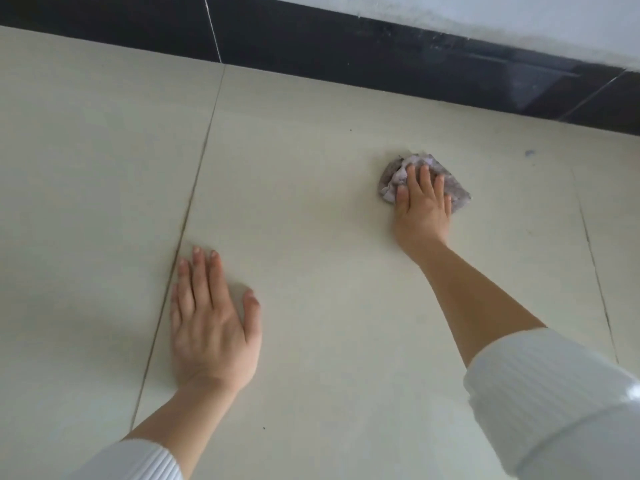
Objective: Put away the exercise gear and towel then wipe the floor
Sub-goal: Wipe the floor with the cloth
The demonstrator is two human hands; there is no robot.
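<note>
Your left hand [213, 318] lies flat, fingers straight, on the tiled floor [311, 271] beside a grout line [180, 237]. Farther out, your right hand [422, 206] presses, fingers extended, on the crumpled grey rag [393, 176] near the floor's far edge, below the black skirting [311, 39].

Left hand [213, 327] lies flat; right hand [424, 206] is extended forward, fingers straight.

Crumpled greyish cloth [424, 181] bunched on cream tiled floor [311, 202], near dark skirting, partly under flat palm
</note>
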